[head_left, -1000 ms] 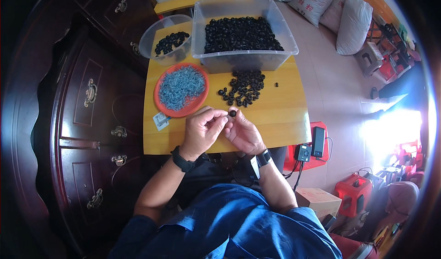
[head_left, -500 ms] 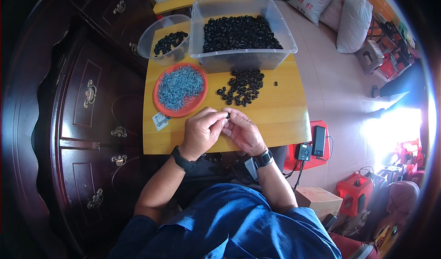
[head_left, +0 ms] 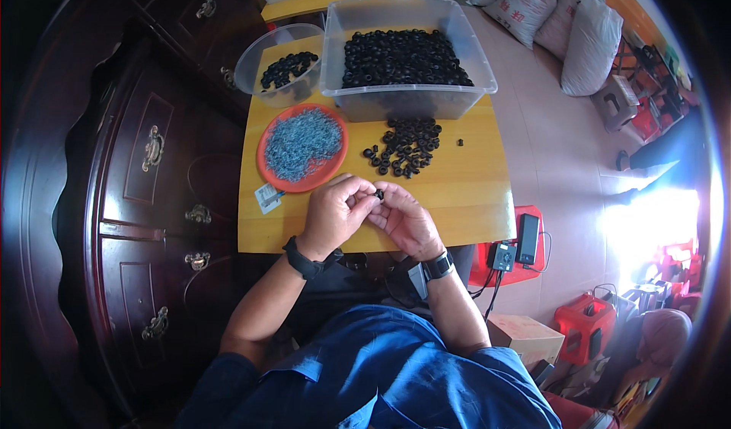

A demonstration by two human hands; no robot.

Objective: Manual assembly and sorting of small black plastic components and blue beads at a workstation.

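Observation:
Over the near part of the yellow table (head_left: 464, 208), my two hands meet at a small black ring-shaped part (head_left: 379, 194). My right hand (head_left: 409, 222) pinches it between thumb and fingers. From the other side, my left hand (head_left: 333, 212) has thumb and forefinger closed against the same part; whether a smaller piece is also in them is hidden. An orange-red plate (head_left: 268, 172) heaped with tiny silvery-blue metal pieces (head_left: 301, 143) lies beyond my left hand. Past my right hand is a loose pile of black ring-shaped parts (head_left: 407, 146).
A large clear bin (head_left: 411, 102) full of black parts stands at the table's far side, beside a round clear tub (head_left: 247, 75) holding fewer. A white label card (head_left: 267, 199) lies by the plate. Dark wooden cabinets (head_left: 137, 170) line the left; a red stool (head_left: 487, 273) stands right.
My left fingers have shifted slightly, and more of the black part shows between my hands. The whole view has moved a little; the plate, bin and pile stay where they were.

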